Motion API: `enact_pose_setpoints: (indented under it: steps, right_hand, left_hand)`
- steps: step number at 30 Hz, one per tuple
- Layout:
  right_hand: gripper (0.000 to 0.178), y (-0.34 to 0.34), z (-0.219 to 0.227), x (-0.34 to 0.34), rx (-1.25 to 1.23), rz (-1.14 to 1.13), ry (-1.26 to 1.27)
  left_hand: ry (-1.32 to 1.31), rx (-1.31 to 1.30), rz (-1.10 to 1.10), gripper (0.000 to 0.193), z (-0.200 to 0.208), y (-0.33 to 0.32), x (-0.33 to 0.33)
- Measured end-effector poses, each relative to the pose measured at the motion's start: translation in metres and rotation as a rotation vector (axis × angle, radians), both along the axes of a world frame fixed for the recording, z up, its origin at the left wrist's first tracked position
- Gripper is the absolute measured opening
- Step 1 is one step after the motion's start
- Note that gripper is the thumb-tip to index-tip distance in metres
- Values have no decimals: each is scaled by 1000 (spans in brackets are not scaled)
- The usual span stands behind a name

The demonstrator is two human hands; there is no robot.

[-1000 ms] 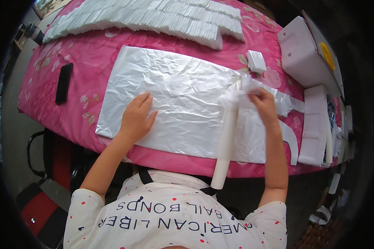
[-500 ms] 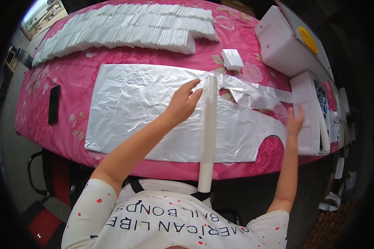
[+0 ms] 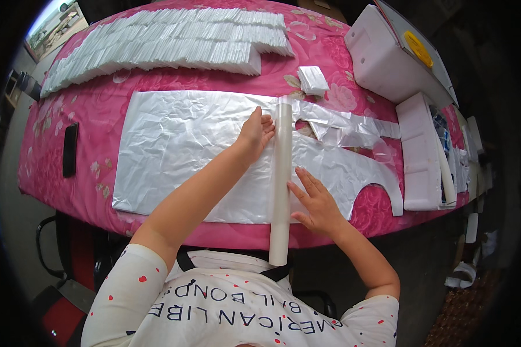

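A thin, shiny white plastic apron (image 3: 179, 156) lies spread and wrinkled on the table, its cut-out curves and straps toward the right. Across it rests a long pale tube (image 3: 279, 191), whose near end juts past the table edge toward my shirt. My left hand (image 3: 257, 136) is open at the tube's left side, palm turned to it, near its far end. On the other side my right hand (image 3: 317, 203) is open with fingers spread, thumb and fingertips close to the tube. Whether either hand touches it I cannot tell.
Rows of folded white plastic packets (image 3: 156, 46) line the far side of the pink flowered tablecloth (image 3: 330, 49). A small packet stack (image 3: 313, 80) lies nearer. White foam boxes (image 3: 418, 159) stand at the right, a black phone (image 3: 70, 150) at the left.
My right hand has come left from beside the foam box to the tube's right side. My left hand has turned its palm toward the tube. The view has shifted slightly.
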State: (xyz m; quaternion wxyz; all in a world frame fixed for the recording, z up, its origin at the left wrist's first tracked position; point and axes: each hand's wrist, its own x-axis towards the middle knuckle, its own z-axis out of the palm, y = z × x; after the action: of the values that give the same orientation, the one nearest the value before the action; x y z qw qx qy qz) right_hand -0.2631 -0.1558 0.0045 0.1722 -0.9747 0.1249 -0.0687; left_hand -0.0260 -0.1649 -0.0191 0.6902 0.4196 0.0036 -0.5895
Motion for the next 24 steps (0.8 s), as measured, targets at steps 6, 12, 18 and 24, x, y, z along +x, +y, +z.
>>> enact_pose_setpoints:
  steps: [6, 12, 18, 24]
  right_hand:
    - [72, 11, -2, 15, -123, 38, 81]
    - [75, 58, -17, 117, -35, 226, 19]
    - [63, 108, 29, 193, 478, 663, -95]
    - [54, 63, 4, 208, 143, 436, -267]
  left_hand:
    - [-320, -113, 101, 44, 11, 68, 11]
    - [-601, -133, 162, 45, 3, 150, 83]
    - [-660, -39, 247, 45, 1, 261, 110]
    - [-760, 45, 244, 45, -10, 349, 104]
